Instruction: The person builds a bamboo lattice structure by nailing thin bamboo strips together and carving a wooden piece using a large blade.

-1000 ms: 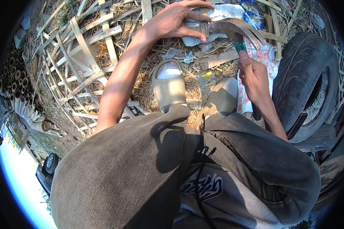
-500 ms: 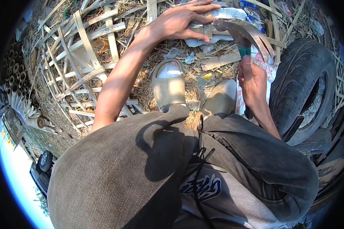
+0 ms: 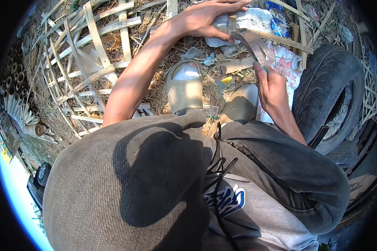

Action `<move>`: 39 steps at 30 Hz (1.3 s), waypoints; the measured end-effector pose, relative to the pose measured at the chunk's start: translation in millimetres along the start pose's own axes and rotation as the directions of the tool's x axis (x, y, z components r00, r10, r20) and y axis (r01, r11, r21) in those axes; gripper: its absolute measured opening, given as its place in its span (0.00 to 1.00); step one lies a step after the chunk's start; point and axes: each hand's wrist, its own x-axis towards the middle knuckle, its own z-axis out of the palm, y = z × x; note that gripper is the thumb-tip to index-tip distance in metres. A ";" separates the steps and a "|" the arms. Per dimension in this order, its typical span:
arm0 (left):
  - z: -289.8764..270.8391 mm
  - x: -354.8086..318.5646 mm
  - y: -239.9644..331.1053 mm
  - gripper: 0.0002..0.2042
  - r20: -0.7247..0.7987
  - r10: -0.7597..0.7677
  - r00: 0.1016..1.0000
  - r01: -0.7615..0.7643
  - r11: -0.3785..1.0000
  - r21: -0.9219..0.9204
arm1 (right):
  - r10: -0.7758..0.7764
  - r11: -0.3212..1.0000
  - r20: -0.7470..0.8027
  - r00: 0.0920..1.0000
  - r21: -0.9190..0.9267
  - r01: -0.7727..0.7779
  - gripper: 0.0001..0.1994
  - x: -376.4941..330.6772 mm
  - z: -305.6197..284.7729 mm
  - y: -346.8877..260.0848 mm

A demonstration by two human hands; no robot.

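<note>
My left hand (image 3: 207, 20) reaches to the top of the view with its fingers stretched out. It rests over a flat block (image 3: 220, 24) among bamboo strips, and part of what lies beneath the fingers is hidden. In my right hand (image 3: 276, 90) is a claw hammer (image 3: 248, 44), gripped by its green handle. The hammer's head is beside my left thumb, above the bamboo strip (image 3: 282, 40), and is partly smeared by motion. I cannot tell whether it touches anything.
Woven bamboo lattice (image 3: 97, 39) spreads across the left. A worn tyre (image 3: 320, 90) stands at my right, beside a red-and-white plastic sheet (image 3: 287, 62). My sandalled feet (image 3: 185, 92) are on straw-littered ground. Cut bamboo poles (image 3: 19, 79) are stacked far left.
The hammer has turned in my right hand, its claws no longer pointing out toward the tyre. My left hand has shifted slightly up and right.
</note>
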 end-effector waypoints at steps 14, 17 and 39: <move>-6.9 -9.1 13.0 0.66 0.121 -0.125 0.985 0.113 0.989 0.097 | -0.127 0.976 -0.159 0.979 0.156 0.152 0.31 -0.6 8.6 -1.3; -3.9 -1.8 15.5 0.69 0.075 -0.136 0.988 0.128 0.986 0.110 | -0.329 0.786 -0.369 0.869 0.403 0.469 0.27 -11.8 11.1 22.0; -4.9 0.8 9.4 0.64 0.109 -0.086 0.990 0.085 0.996 0.013 | -0.345 0.900 -0.163 0.924 -0.338 0.276 0.21 5.8 34.0 54.1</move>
